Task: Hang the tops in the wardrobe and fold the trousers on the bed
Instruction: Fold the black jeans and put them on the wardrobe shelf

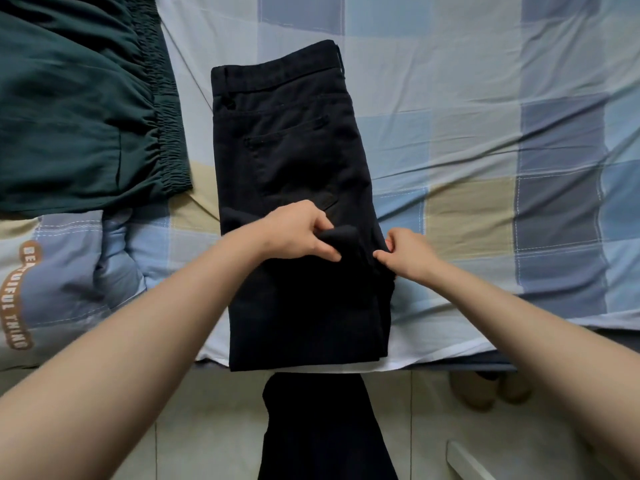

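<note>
Black trousers (287,150) lie lengthwise on the checked bed sheet (485,133), waistband at the far end, one leg folded over the other. Their lower legs hang over the bed's front edge to the floor. My left hand (298,233) grips a raised fold of the black cloth around mid-thigh. My right hand (403,252) pinches the trousers' right edge just beside it. Dark green trousers (79,109) with an elastic waistband lie at the upper left of the bed.
A quilt or pillow with brown printed lettering (20,296) lies at the left near the bed's edge. Below the edge is a pale tiled floor (207,427), with a pair of light slippers (488,389) under the bed at the right.
</note>
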`<act>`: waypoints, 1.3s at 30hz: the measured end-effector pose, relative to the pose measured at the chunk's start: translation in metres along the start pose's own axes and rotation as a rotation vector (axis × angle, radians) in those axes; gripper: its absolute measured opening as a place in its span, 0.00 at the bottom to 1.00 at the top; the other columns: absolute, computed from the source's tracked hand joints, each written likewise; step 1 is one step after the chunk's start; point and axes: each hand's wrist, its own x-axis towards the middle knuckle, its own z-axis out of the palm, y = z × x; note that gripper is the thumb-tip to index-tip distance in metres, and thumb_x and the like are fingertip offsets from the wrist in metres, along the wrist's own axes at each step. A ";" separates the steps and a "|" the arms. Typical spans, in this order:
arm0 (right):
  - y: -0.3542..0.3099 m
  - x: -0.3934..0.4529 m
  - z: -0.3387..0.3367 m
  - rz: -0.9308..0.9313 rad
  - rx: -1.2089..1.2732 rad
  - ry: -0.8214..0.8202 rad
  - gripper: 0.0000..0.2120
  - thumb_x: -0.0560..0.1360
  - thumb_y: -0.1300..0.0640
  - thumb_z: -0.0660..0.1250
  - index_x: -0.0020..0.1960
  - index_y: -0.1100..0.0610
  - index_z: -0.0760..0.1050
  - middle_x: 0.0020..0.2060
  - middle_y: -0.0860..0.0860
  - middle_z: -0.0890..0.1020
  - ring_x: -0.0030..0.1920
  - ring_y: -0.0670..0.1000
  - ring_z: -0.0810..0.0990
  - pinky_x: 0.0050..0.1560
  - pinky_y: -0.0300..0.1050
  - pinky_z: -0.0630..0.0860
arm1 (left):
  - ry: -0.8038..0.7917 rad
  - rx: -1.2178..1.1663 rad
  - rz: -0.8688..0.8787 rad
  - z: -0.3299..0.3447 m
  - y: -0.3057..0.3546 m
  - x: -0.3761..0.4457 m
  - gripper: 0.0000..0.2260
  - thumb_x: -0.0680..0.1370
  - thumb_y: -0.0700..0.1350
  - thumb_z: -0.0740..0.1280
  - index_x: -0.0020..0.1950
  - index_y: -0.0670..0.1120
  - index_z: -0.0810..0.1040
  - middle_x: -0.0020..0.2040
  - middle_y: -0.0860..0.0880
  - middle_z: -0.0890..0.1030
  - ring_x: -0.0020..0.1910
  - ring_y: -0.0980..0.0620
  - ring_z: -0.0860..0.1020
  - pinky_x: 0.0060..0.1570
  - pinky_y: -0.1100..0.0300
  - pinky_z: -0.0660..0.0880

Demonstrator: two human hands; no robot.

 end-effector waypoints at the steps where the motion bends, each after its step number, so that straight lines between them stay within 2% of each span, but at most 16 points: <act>1: -0.005 -0.005 0.003 -0.007 -0.030 0.028 0.13 0.73 0.54 0.65 0.35 0.54 0.62 0.36 0.55 0.79 0.42 0.59 0.78 0.44 0.50 0.74 | -0.071 -0.062 0.018 -0.007 -0.002 -0.011 0.05 0.67 0.55 0.78 0.35 0.61 0.83 0.37 0.57 0.83 0.38 0.61 0.81 0.41 0.62 0.75; 5: -0.030 -0.013 0.018 -0.043 0.027 0.065 0.11 0.70 0.56 0.63 0.35 0.53 0.61 0.35 0.56 0.79 0.39 0.60 0.79 0.42 0.52 0.77 | -0.218 -0.145 0.071 -0.035 -0.005 -0.042 0.06 0.67 0.53 0.78 0.42 0.57 0.86 0.38 0.54 0.86 0.38 0.56 0.84 0.41 0.63 0.80; 8: -0.050 -0.011 0.023 -0.116 0.119 -0.061 0.11 0.74 0.52 0.64 0.36 0.55 0.67 0.32 0.52 0.76 0.38 0.59 0.74 0.33 0.44 0.69 | -0.243 -0.155 0.088 -0.042 0.001 -0.045 0.04 0.67 0.53 0.78 0.41 0.57 0.86 0.36 0.54 0.85 0.37 0.57 0.84 0.37 0.63 0.80; 11: -0.055 -0.002 0.027 0.003 0.475 -0.328 0.22 0.78 0.47 0.61 0.57 0.67 0.76 0.41 0.57 0.80 0.41 0.56 0.78 0.36 0.41 0.70 | -0.217 -0.164 0.090 -0.043 0.004 -0.038 0.04 0.68 0.52 0.77 0.40 0.54 0.85 0.35 0.54 0.84 0.35 0.59 0.83 0.35 0.67 0.77; 13: -0.054 0.005 0.026 0.130 0.729 -0.501 0.28 0.78 0.40 0.59 0.65 0.62 0.73 0.49 0.56 0.80 0.47 0.54 0.78 0.46 0.46 0.75 | -0.118 -0.175 0.099 -0.041 0.003 -0.026 0.07 0.69 0.52 0.77 0.40 0.49 0.85 0.35 0.49 0.84 0.34 0.59 0.80 0.37 0.64 0.76; 16: -0.042 0.018 0.024 0.256 1.106 -0.679 0.32 0.77 0.32 0.52 0.65 0.56 0.75 0.57 0.55 0.81 0.57 0.54 0.80 0.59 0.50 0.76 | 0.146 -0.195 0.068 -0.027 -0.007 0.006 0.05 0.73 0.50 0.74 0.45 0.50 0.84 0.40 0.52 0.84 0.43 0.57 0.81 0.49 0.58 0.78; 19: -0.025 0.023 0.024 0.316 1.245 -0.745 0.42 0.74 0.27 0.41 0.59 0.56 0.80 0.57 0.57 0.82 0.57 0.56 0.81 0.54 0.51 0.78 | 0.359 -0.028 -0.029 -0.012 -0.023 0.034 0.11 0.77 0.48 0.69 0.59 0.49 0.80 0.57 0.50 0.81 0.58 0.50 0.77 0.61 0.52 0.73; 21: -0.016 0.021 0.024 0.312 1.235 -0.699 0.39 0.76 0.29 0.45 0.54 0.58 0.81 0.49 0.57 0.84 0.50 0.55 0.84 0.47 0.49 0.80 | 0.406 0.113 -0.055 -0.009 -0.040 0.042 0.16 0.78 0.50 0.68 0.64 0.48 0.76 0.60 0.48 0.78 0.61 0.47 0.74 0.63 0.49 0.70; 24: -0.011 0.015 0.021 0.303 1.079 -0.405 0.18 0.80 0.46 0.59 0.45 0.58 0.80 0.36 0.53 0.83 0.34 0.50 0.83 0.35 0.45 0.80 | 0.499 0.204 0.005 -0.014 -0.065 0.032 0.19 0.77 0.50 0.69 0.66 0.46 0.74 0.59 0.47 0.75 0.59 0.46 0.72 0.60 0.48 0.71; 26: -0.002 0.010 0.019 0.223 0.767 -0.108 0.07 0.79 0.61 0.60 0.50 0.62 0.76 0.41 0.58 0.82 0.35 0.53 0.82 0.41 0.53 0.81 | 0.601 0.324 0.132 -0.017 -0.082 0.012 0.18 0.76 0.44 0.69 0.65 0.42 0.75 0.58 0.43 0.76 0.58 0.41 0.73 0.57 0.44 0.72; 28: 0.005 0.005 0.011 -0.007 0.216 0.243 0.15 0.74 0.69 0.58 0.60 0.62 0.73 0.52 0.60 0.79 0.47 0.58 0.80 0.51 0.56 0.77 | 0.685 0.473 0.301 -0.019 -0.106 -0.012 0.19 0.73 0.35 0.65 0.64 0.39 0.76 0.60 0.40 0.78 0.59 0.37 0.75 0.59 0.44 0.73; 30: 0.001 0.000 0.001 -0.429 -0.251 0.465 0.26 0.71 0.72 0.54 0.67 0.60 0.71 0.61 0.61 0.75 0.59 0.63 0.75 0.56 0.56 0.74 | 0.619 0.696 0.435 -0.019 -0.136 -0.034 0.26 0.71 0.32 0.59 0.69 0.41 0.74 0.66 0.41 0.76 0.65 0.38 0.74 0.65 0.46 0.69; 32: -0.009 0.001 -0.005 -0.842 -0.588 0.470 0.30 0.74 0.71 0.48 0.71 0.56 0.69 0.67 0.60 0.73 0.68 0.62 0.70 0.65 0.57 0.69 | 0.411 0.914 0.513 -0.018 -0.162 -0.049 0.33 0.70 0.32 0.57 0.76 0.47 0.65 0.73 0.44 0.70 0.72 0.40 0.68 0.71 0.45 0.62; 34: -0.015 0.009 -0.007 -1.068 -0.893 0.378 0.31 0.76 0.68 0.45 0.75 0.49 0.63 0.72 0.55 0.67 0.72 0.61 0.65 0.70 0.60 0.64 | 0.242 1.094 0.519 -0.013 -0.178 -0.055 0.39 0.70 0.32 0.62 0.79 0.51 0.55 0.78 0.46 0.60 0.76 0.40 0.59 0.74 0.43 0.56; 36: -0.019 0.026 -0.007 -1.126 -1.109 0.339 0.34 0.75 0.69 0.46 0.76 0.45 0.57 0.75 0.54 0.63 0.74 0.60 0.61 0.71 0.62 0.62 | 0.190 1.152 0.470 -0.011 -0.182 -0.048 0.44 0.68 0.34 0.67 0.80 0.52 0.51 0.80 0.46 0.55 0.78 0.39 0.54 0.75 0.42 0.54; 39: -0.028 0.057 -0.009 -1.099 -1.201 0.381 0.36 0.74 0.71 0.48 0.77 0.44 0.55 0.75 0.53 0.62 0.74 0.59 0.62 0.70 0.63 0.63 | 0.252 1.133 0.435 -0.006 -0.173 -0.027 0.40 0.70 0.37 0.64 0.79 0.54 0.53 0.79 0.47 0.58 0.77 0.37 0.56 0.73 0.39 0.56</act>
